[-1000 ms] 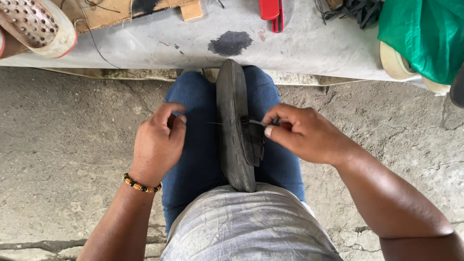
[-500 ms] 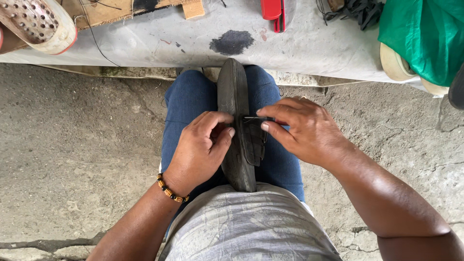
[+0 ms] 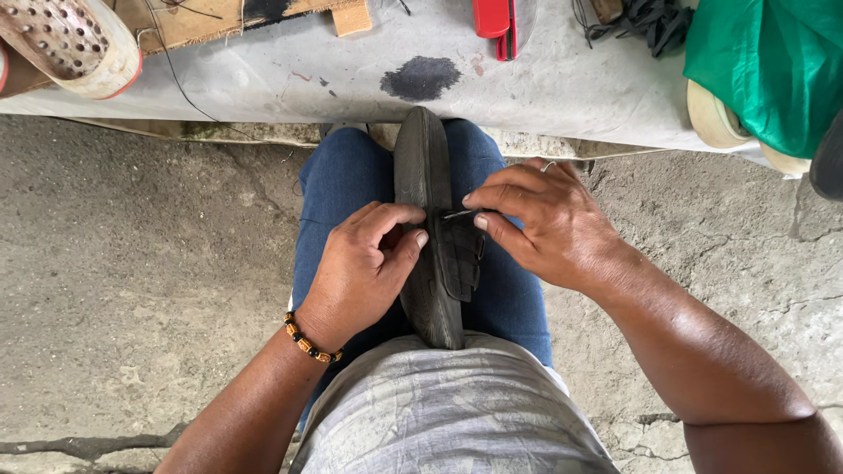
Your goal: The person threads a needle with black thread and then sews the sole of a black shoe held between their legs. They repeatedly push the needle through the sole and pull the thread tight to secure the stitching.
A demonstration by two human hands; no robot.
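Two bare hands work on one black sandal (image 3: 428, 219), which stands on edge between the knees of the blue jeans (image 3: 338, 189), sole turned to the person's left and strap side to the right. Left hand (image 3: 360, 272), with a beaded bracelet (image 3: 309, 341) at the wrist, curls against the sole edge; thumb and forefinger are bent close together and press on the sandal's rim. Right hand (image 3: 549, 224) pinches a thin metal needle (image 3: 457, 213) between thumb and forefinger, the tip lying at the sandal's edge just above the dark strap (image 3: 461, 259); a ring sits on one finger. Whether thread trails from the needle cannot be told. Grey shirt (image 3: 448, 408) fills the lower frame. Ahead lies a grey sheet (image 3: 290, 75) with a dark stain (image 3: 421, 77), a red tool (image 3: 493, 19), a studded shoe sole (image 3: 66, 39) at upper left, and green cloth (image 3: 768, 61) at upper right. Cracked concrete floor (image 3: 132, 263) lies either side.
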